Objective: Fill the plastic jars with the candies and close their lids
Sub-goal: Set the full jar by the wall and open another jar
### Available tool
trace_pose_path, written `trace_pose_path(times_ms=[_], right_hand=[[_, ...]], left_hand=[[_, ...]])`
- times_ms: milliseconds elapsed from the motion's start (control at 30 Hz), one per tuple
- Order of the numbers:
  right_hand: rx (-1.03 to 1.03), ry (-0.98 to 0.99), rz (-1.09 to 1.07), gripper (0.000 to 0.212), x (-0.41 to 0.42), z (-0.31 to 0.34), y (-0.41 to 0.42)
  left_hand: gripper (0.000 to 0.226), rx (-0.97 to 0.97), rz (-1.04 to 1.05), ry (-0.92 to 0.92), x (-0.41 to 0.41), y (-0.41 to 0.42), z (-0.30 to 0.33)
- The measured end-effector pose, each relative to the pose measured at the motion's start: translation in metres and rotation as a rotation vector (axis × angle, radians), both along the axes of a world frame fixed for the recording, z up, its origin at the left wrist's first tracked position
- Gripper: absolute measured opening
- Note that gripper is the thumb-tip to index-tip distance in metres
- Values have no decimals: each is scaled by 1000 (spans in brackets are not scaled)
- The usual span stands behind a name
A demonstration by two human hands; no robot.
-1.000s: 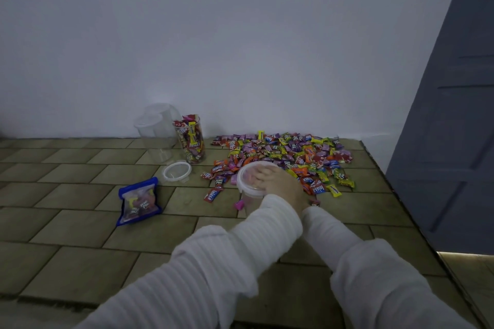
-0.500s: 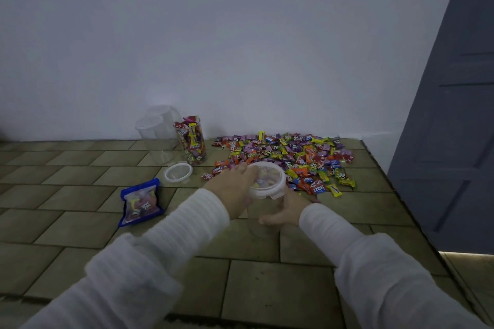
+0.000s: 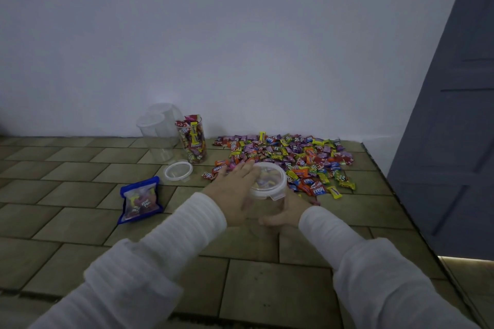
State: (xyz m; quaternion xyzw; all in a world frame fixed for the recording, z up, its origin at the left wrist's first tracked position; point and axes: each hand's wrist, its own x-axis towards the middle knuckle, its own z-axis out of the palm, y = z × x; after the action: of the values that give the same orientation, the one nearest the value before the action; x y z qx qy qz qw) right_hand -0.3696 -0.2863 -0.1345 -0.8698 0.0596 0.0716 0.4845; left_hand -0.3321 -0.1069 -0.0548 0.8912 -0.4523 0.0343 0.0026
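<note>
Your right hand (image 3: 287,212) wraps the jar (image 3: 267,195) low down, steadying it just in front of the candies (image 3: 288,157), while your left hand (image 3: 235,189) lies flat-fingered against the lid (image 3: 268,181), likely seating it. All this sits on a tiled floor (image 3: 80,224) below a pale wall (image 3: 240,35), a grey door (image 3: 454,141) to the right.

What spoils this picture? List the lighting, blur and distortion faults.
Head view: dim, bluish light throughout; wide-angle bending tilts the door and stretches the sleeves; the left hand and the lidded jar look soft; the empty jars nearly vanish against the wall.
</note>
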Motion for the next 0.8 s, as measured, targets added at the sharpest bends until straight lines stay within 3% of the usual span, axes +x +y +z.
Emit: trace_pose_path(times_ms=[167, 267, 400, 500, 633, 733, 800], right_hand=[[9, -10, 1, 106, -1, 0, 0], [-1, -15, 9, 107, -1, -1, -1], [35, -4, 8, 124, -4, 1, 1], [52, -18, 13, 114, -5, -1, -1], [25, -38, 20, 93, -10, -2, -5], [14, -46, 35, 85, -13, -1, -5], [28, -58, 50, 95, -14, -4, -5]], left_hand=[[54, -228, -379, -83, 11, 14, 4], [48, -284, -459, -231, 14, 9, 0], [36, -389, -449, -283, 15, 6, 3], [38, -502, -309, -231, 18, 6, 11], [33, -587, 223, -5, 28, 13, 13], [28, -257, 466, -3, 33, 21, 4], [25, -77, 535, 76, 35, 24, -9]])
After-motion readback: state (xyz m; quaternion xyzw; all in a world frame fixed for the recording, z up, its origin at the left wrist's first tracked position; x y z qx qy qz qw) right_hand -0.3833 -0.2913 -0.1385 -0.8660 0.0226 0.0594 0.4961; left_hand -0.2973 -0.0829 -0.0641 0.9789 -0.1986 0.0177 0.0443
